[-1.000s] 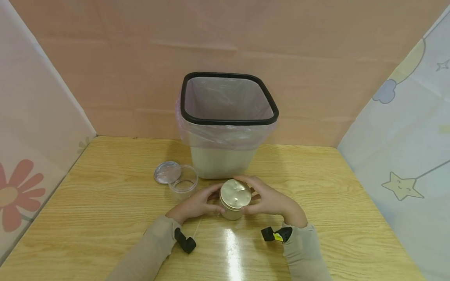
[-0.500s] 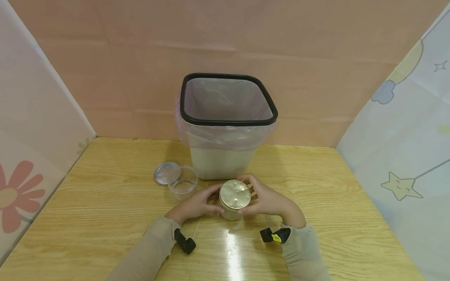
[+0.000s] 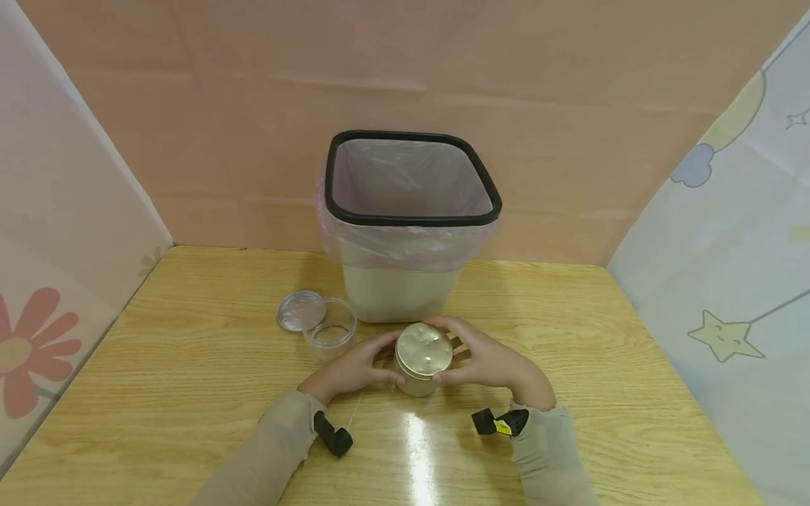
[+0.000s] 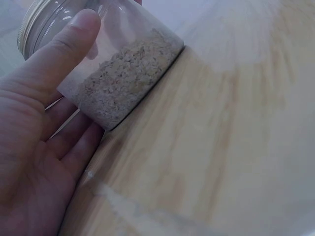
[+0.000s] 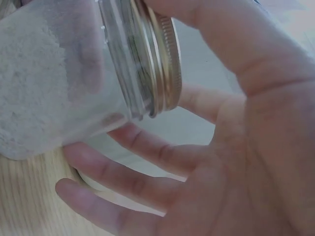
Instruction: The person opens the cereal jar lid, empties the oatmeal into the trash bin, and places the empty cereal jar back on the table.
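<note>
A clear cylindrical plastic jar (image 3: 415, 386) containing pale flaky material (image 4: 128, 76) is standing upright on the light wood-grain table (image 3: 582, 344), roughly midway between its left and right edges. The left hand (image 3: 354, 367) is gripping the jar body between thumb and fingers. The right hand (image 3: 493, 357) is gripping the round gold metal lid (image 3: 424, 348), seated on the jar. A clear plastic tub (image 3: 329, 353) and silver-rimmed disc (image 3: 297, 313) are resting leftward; a black-rimmed white bin (image 3: 399, 292) is standing toward the back edge.

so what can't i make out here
Head view: the bin's floor, hidden by its front rim; part of the clear cup, behind the left hand.
Left wrist view: part of the lid, cut off by the top edge.
Right wrist view: part of the jar's base, cut off by the left edge.
</note>
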A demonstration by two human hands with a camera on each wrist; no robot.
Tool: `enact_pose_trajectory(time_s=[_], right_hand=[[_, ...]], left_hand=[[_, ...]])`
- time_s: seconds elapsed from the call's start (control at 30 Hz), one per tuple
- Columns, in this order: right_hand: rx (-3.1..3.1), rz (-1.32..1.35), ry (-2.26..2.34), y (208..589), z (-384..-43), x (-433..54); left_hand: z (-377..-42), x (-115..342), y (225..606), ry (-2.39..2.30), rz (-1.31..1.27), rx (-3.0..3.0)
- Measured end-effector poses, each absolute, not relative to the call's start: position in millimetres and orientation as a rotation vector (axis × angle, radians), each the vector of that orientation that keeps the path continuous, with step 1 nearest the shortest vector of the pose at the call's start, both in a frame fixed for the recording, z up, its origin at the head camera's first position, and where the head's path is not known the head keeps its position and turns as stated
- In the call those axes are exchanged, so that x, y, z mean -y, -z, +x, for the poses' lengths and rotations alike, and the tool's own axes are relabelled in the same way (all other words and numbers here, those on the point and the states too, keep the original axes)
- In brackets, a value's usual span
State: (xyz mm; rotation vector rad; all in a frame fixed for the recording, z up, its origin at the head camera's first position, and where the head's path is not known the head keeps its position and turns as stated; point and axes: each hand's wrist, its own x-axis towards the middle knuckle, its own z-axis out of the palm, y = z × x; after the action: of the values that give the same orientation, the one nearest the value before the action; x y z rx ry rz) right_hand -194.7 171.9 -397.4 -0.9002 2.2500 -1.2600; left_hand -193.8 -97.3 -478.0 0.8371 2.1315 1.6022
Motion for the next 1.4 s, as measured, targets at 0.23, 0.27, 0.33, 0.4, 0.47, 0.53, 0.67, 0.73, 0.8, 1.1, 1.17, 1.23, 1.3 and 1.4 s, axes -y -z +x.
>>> enact_pose_trajectory(time_s=[0.23,0.27,0.33,0.4,0.47,0.53,0.67,0.73,0.8,1.1,1.17,1.23,1.3,1.4], right_hand=[[-2.23,-0.929,1.253,398.1,-194.0,-173.8],[-2.224,-0.927,1.256,398.3,-194.3,-173.7],[-2.221,-0.914,1.257,398.2,-195.0,-173.2],[-2.221,-0.895,1.264,398.6,-195.6,-172.1],[-2.232,-0.864,1.265,398.8,-195.5,-170.5],[-2.257,-0.842,1.26,399.2,-194.9,-168.3],[-2.297,-0.821,1.257,400.2,-193.7,-164.1],[-2.308,-0.827,1.253,400.0,-193.4,-163.5],[-2.305,-0.842,1.253,399.6,-193.4,-164.5],[-2.268,-0.919,1.236,398.4,-194.3,-173.2],[-2.262,-0.928,1.236,398.4,-194.9,-173.5],[-2.25,-0.929,1.246,398.5,-195.7,-173.1],[-2.234,-0.923,1.26,398.4,-196.4,-172.5],[-2.216,-0.893,1.276,398.2,-196.8,-171.7]], left_hand=[[-194.0,98.3,480.0,-1.611,0.847,-2.117],[-194.0,98.4,480.0,-1.611,0.843,-2.115],[-194.0,98.5,480.1,-1.608,0.835,-2.115],[-193.9,98.4,480.0,-1.611,0.831,-2.11],[-193.8,98.2,480.0,-1.614,0.835,-2.108],[-193.8,98.0,480.0,-1.616,0.842,-2.105],[-193.8,97.8,479.9,-1.619,0.848,-2.103],[-193.9,97.7,479.9,-1.619,0.853,-2.105],[-193.9,97.5,479.4,-1.613,0.855,-2.113],[-195.1,97.9,479.0,-1.572,0.85,-2.15],[-195.3,98.0,478.7,-1.572,0.854,-2.151],[-195.3,98.1,478.1,-1.572,0.854,-2.152],[-195.2,98.1,478.0,-1.574,0.851,-2.151],[-194.8,98.5,477.0,-1.575,0.836,-2.147]])
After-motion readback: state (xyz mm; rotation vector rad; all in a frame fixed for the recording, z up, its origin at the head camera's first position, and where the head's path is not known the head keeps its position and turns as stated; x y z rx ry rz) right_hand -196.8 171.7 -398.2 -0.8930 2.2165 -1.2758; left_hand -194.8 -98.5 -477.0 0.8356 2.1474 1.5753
